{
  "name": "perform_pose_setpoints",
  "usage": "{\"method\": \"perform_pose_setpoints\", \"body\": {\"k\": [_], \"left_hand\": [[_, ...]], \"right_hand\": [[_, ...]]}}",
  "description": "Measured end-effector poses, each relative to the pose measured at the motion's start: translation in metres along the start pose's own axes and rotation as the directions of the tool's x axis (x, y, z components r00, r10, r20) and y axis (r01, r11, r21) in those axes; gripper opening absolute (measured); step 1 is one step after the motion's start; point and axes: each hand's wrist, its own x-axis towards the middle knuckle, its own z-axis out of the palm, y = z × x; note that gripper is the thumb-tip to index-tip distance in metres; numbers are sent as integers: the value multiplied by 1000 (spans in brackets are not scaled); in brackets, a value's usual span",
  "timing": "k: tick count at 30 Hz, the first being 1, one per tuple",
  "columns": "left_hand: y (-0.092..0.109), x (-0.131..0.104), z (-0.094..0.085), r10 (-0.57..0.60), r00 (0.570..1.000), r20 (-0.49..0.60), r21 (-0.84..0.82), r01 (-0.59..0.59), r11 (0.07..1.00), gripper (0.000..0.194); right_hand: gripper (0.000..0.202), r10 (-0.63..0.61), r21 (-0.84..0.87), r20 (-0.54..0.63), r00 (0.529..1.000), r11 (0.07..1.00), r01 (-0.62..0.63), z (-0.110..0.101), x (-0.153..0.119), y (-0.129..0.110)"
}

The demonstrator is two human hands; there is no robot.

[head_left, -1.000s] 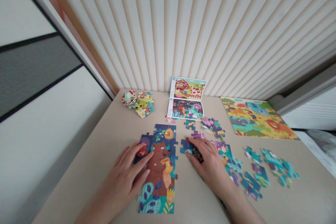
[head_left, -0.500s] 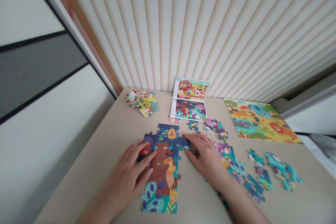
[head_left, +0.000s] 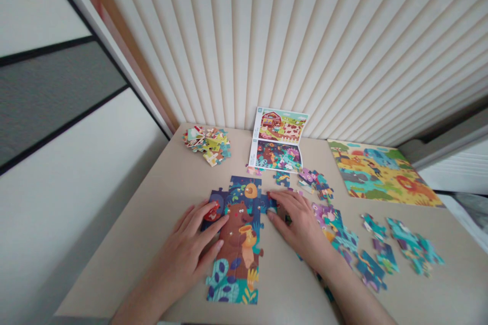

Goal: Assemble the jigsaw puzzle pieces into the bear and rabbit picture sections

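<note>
A partly joined jigsaw puzzle (head_left: 236, 244) with a brown bear and a honey pot lies flat on the table. My left hand (head_left: 190, 244) rests on its left edge, fingers spread, partly covering a dark blue piece with a red shape (head_left: 213, 210). At the upper right edge of the joined part, my right hand (head_left: 297, 218) has thumb and fingertips on a dark blue puzzle piece (head_left: 270, 203). That piece touches or nearly touches the joined part; whether it is locked in, I cannot tell. My right hand hides some pieces beneath it.
Loose puzzle pieces (head_left: 339, 233) lie right of my right hand, with more teal ones (head_left: 414, 244) farther out. A heap of pieces (head_left: 208, 144) sits at the back left. A folded picture leaflet (head_left: 278, 155) stands against the pleated blind (head_left: 244, 45). An animal picture board (head_left: 381, 172) lies at right.
The view has shifted slightly. Both hands keep nearly the same places on the puzzle, and the right fingers stay on the dark blue piece.
</note>
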Motion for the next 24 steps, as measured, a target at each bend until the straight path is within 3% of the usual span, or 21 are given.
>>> {"method": "perform_pose_setpoints", "body": {"k": [24], "left_hand": [[-2, 0, 1, -13, 1000, 27, -2, 13, 1000, 51]], "right_hand": [[35, 37, 5, -15, 999, 999, -37, 10, 3, 2]]}}
